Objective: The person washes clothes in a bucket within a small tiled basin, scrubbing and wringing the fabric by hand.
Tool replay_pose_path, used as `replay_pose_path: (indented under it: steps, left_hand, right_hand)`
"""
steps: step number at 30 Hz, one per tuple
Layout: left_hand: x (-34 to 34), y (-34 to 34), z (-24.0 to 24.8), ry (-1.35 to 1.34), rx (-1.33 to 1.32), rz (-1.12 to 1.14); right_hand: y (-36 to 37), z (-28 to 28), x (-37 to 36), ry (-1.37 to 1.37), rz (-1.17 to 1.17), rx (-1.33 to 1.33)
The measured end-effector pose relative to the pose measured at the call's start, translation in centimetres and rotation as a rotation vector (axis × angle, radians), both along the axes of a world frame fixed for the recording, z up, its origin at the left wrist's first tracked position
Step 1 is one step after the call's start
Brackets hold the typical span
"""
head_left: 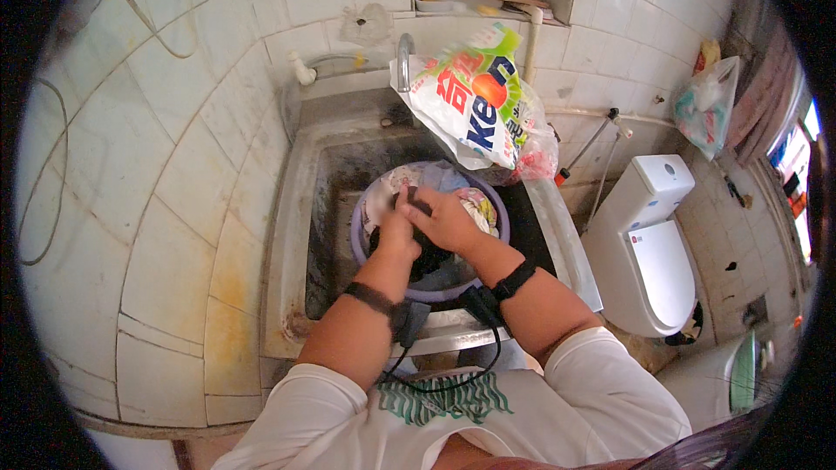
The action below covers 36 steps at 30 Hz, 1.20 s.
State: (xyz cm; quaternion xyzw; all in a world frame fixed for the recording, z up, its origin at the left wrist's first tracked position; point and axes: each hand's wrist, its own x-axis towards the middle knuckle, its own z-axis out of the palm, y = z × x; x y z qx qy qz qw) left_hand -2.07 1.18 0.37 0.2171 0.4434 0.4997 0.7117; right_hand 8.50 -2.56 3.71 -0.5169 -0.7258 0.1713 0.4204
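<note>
My left hand (pixel 397 228) and my right hand (pixel 446 219) meet over a purple basin (pixel 358 228). Both are closed on a black cloth (pixel 431 261), bunched between them and hanging down into the basin. Light clothes with coloured patches (pixel 475 209) lie along the basin's right inner side. A pale pinkish fabric (pixel 383 191) shows beyond my left hand, and a bluish one (pixel 446 177) beyond my right. My fingertips are partly hidden and slightly blurred.
The basin stands in a worn metal sink (pixel 292 244) with a curved tap (pixel 404 61). A large white-and-green detergent bag (pixel 466 104) stands at its back right corner. To the right are a white toilet (pixel 666 261) and a hanging plastic bag (pixel 707 104). A tiled wall (pixel 165 252) rises on the left.
</note>
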Motion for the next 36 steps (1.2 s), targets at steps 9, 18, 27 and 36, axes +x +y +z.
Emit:
replay_pose_path:
  steps: [9, 18, 27, 36]
  left_hand:
    - [1.3, -0.4, -2.1, -0.203, -0.012, -0.361]
    - [0.6, -1.4, 0.7, -0.08, -0.01, -0.102]
    - [2.1, -0.9, -0.8, -0.258, -0.055, -0.403]
    - [0.7, -0.6, -0.7, -0.181, -0.032, -0.182]
  right_hand:
    - [2.5, -2.2, 2.1, -0.029, -0.293, -0.033]
    - [1.6, -2.1, 0.4, 0.105, -0.1, 0.022]
    - [2.3, -2.6, 1.7, 0.047, -0.196, -0.049]
    - [1.1, -1.4, -0.1, 0.038, -0.147, 0.086]
